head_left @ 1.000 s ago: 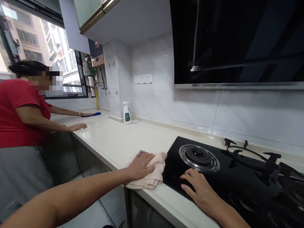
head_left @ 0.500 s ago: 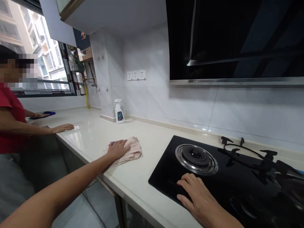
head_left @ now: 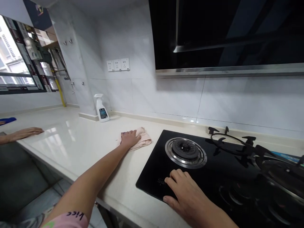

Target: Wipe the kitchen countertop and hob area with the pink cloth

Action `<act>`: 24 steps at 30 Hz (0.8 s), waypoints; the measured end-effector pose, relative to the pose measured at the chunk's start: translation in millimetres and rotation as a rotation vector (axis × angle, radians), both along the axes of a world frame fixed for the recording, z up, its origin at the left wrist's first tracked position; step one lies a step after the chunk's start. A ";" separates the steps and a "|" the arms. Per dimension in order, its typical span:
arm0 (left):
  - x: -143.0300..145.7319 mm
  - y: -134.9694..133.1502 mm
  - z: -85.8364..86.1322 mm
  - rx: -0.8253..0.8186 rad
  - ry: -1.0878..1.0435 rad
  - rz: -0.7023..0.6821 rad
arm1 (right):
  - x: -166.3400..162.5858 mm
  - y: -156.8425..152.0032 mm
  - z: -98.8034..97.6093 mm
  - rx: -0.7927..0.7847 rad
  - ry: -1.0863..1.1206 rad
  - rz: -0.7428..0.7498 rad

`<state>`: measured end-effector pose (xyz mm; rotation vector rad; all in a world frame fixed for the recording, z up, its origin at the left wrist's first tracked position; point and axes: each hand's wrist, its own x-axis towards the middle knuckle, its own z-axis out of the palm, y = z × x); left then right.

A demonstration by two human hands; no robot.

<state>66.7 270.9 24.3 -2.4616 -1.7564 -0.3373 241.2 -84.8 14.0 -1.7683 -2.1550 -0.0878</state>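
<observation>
My left hand [head_left: 129,139] presses down on a pale pink cleaning cloth [head_left: 143,139], which lies bunched on the white countertop [head_left: 95,139] left of the stove. Part of the cloth is hidden beneath my palm and fingers. Over the front left of the black gas cooktop [head_left: 152,171] rests my right hand [head_left: 185,193], fingers slightly bent and apart, holding nothing. Just beyond that hand is the left burner [head_left: 186,152], without a pan support on it.
A white spray bottle [head_left: 102,109] stands by the wall column. A black pan support [head_left: 228,142] sits farther right on the cooktop. The range hood [head_left: 225,41] hangs overhead. At far left, a co-worker's hand [head_left: 26,133] touches the counter near a blue cloth [head_left: 8,120].
My view has swung right and closer to the stove. My left hand and the pink cloth have slid back along the counter toward the wall. My right hand stays at the cooktop.
</observation>
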 end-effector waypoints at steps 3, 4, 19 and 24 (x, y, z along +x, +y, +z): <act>37.1 -11.4 -3.4 0.005 -0.028 -0.069 | 0.9 -0.3 5.7 -0.040 0.011 0.003; 48.6 -16.0 -4.2 0.005 -0.041 -0.090 | 1.3 -0.3 7.3 -0.043 0.012 0.007; 127.3 -57.5 -6.0 -0.068 -0.124 -0.315 | 10.8 5.4 -0.7 0.057 0.027 0.057; 122.8 -70.6 -7.2 -0.102 -0.086 -0.334 | 20.7 11.6 -1.4 0.071 0.035 0.022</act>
